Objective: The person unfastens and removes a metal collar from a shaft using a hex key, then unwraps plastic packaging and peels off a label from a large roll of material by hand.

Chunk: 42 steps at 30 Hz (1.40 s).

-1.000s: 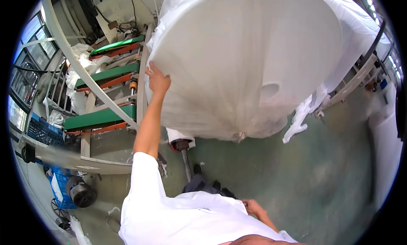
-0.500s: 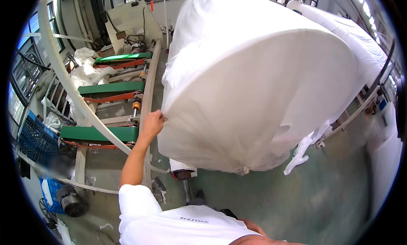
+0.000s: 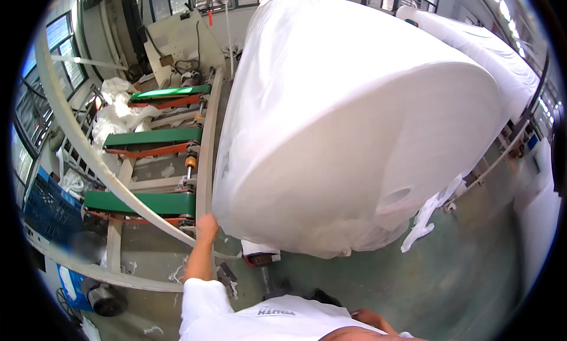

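A huge white roll (image 3: 437,128), wrapped in thin clear plastic film (image 3: 260,158), fills the middle of the head view. My left hand (image 3: 207,227) is closed at the lower left edge of the wrap, its fingers pinching the film. Loose film bunches along the bottom of the roll's round end face. A dark core hole (image 3: 396,196) shows through the film. My right hand (image 3: 373,320) is low beside my body, partly hidden, and its fingers cannot be made out.
On the left stands a conveyor frame with green belts (image 3: 155,136). A pale curved rail (image 3: 94,149) arcs in front of it. Beneath the roll is a metal shaft support (image 3: 263,261). A white scrap (image 3: 420,226) hangs at the right; another white roll (image 3: 472,49) lies behind.
My left hand has moved down along the roll's left edge, drawing the film lower. The film now lies smoother over the left side and end face.
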### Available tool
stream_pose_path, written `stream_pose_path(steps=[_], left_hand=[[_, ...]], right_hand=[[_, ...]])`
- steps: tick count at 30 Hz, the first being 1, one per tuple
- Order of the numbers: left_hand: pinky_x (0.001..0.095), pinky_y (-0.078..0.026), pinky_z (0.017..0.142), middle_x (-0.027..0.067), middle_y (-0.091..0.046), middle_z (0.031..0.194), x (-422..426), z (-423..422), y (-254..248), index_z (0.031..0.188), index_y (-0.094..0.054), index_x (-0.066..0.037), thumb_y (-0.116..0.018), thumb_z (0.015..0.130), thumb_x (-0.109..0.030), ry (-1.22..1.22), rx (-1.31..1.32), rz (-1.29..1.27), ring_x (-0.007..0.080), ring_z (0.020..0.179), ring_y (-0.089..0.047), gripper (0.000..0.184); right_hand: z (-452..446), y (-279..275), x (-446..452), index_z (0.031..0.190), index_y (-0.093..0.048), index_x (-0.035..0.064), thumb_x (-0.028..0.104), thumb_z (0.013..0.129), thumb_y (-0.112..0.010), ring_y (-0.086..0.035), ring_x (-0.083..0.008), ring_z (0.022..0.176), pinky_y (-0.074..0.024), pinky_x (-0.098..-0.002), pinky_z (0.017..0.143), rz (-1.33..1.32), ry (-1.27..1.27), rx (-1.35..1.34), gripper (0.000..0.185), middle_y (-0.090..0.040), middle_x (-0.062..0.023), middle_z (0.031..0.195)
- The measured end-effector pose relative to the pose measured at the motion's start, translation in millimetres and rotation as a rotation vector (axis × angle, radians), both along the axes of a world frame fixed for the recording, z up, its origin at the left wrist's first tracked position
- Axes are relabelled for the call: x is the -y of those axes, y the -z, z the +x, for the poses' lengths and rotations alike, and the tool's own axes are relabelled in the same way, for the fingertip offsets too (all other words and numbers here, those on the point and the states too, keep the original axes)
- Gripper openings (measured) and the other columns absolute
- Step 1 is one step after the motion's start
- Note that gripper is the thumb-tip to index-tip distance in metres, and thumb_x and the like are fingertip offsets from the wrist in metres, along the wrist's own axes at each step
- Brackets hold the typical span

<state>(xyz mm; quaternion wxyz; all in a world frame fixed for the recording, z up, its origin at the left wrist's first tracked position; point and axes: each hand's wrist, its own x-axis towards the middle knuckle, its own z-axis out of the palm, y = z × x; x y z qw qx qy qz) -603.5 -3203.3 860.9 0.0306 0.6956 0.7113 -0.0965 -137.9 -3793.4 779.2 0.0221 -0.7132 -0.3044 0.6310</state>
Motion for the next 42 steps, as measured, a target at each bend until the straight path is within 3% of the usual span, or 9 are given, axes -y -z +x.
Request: stream_pose_path(steps=[9,10,11,14,19,23,27,31,42], left_hand=[[0.0466,-0.052,0.089,0.0283,-0.068,0.107,-36.6,1.9,89.9,0.101,-0.068,0.006,-0.063,0.088,-0.021,-0.459,0.75,0.186,0.0421,0.108,-0.064,0.03],[0.0495,-0.048,0.089,0.0336,-0.065,0.105,-61.3,5.8,75.6,0.097,-0.065,0.011,-0.056,0.093,-0.024,-0.174,0.643,0.261,0.0458,0.103,-0.062,0.036],[0.0502,-0.046,0.089,0.0329,-0.064,0.106,-75.3,30.8,42.1,0.102,-0.061,0.012,-0.049,0.098,-0.027,-0.442,1.041,0.447,0.0449,0.098,-0.062,0.041],[0.0393,-0.046,0.1,0.0192,-0.058,0.13,-43.3,122.7,-139.7,0.137,-0.049,0.001,-0.055,0.101,-0.041,0.116,1.493,0.598,0.0307,0.119,-0.057,0.056],[0.0391,-0.047,0.097,0.0136,-0.059,0.125,-3.7,155.3,-220.7,0.127,-0.058,-0.002,-0.071,0.092,-0.032,0.498,1.454,0.43,0.0277,0.115,-0.057,0.047],[0.0346,-0.049,0.085,0.0121,-0.062,0.108,33.8,172.5,-262.9,0.112,-0.064,-0.004,-0.083,0.077,-0.014,0.753,1.245,0.749,0.0251,0.101,-0.06,0.041],[0.0292,-0.048,0.07,0.0082,-0.062,0.084,31.6,181.3,-266.3,0.088,-0.064,-0.001,-0.077,0.081,-0.002,0.676,1.375,0.766,0.0183,0.075,-0.057,0.015],[0.0252,-0.047,0.067,0.0053,-0.06,0.079,32.3,171.8,-271.7,0.083,-0.062,0.0,-0.077,0.084,-0.003,0.683,1.345,0.67,0.013,0.07,-0.055,0.015],[0.0303,-0.045,0.066,0.0071,-0.061,0.074,-11.8,89.1,-210.6,0.083,-0.06,0.0,-0.074,0.085,-0.009,0.359,1.111,0.528,0.0163,0.07,-0.054,0.017]], right_hand=[[-10.5,15.3,14.0,0.124,-0.069,0.0094,0.024,0.089,-0.066,-0.061,-0.0176,0.112,-0.0466,-0.0379,0.098,-0.022,0.175,-0.065,0.038,-0.07,-0.0062,0.12],[-8.4,21.1,15.4,0.123,-0.07,0.0097,0.026,0.088,-0.067,-0.062,-0.0188,0.11,-0.0474,-0.0389,0.097,0.011,0.128,-0.028,0.038,-0.071,-0.0076,0.119],[-4.0,29.9,13.9,0.121,-0.07,0.0101,0.028,0.088,-0.067,-0.064,-0.0201,0.108,-0.0482,-0.0398,0.095,0.047,0.079,0.01,0.038,-0.071,-0.0091,0.117],[-5.7,47.8,29.4,0.118,-0.072,0.0111,0.033,0.087,-0.068,-0.068,-0.0237,0.102,-0.0506,-0.0428,0.09,0.133,-0.056,0.12,0.038,-0.073,-0.0134,0.113],[-1.2,67.7,38.5,0.119,-0.07,0.0101,0.032,0.081,-0.072,-0.068,-0.0257,0.103,-0.0508,-0.0427,0.089,0.199,-0.194,0.066,0.044,-0.072,-0.0168,0.113],[-15.1,52.2,6.2,0.128,-0.065,0.012,0.031,0.081,-0.073,-0.064,-0.0226,0.107,-0.049,-0.0421,0.092,0.288,-0.28,0.023,0.051,-0.07,-0.0142,0.12],[-24.6,33.5,-3.1,0.133,-0.063,0.0227,0.028,0.082,-0.066,-0.064,-0.0278,0.112,-0.0509,-0.0439,0.092,0.41,-0.453,0.087,0.051,-0.07,-0.0118,0.121],[-28.4,18.2,-6.6,0.131,-0.063,0.0134,0.03,0.08,-0.075,-0.063,-0.0207,0.107,-0.0488,-0.0392,0.094,-0.041,-0.289,-0.125,0.055,-0.071,-0.011,0.119],[-36.2,13.1,9.2,0.145,-0.05,0.0142,0.02,0.088,-0.066,-0.062,-0.0226,0.112,-0.0476,-0.0377,0.096,0.507,0.189,0.013,0.06,-0.065,-0.0137,0.13]])
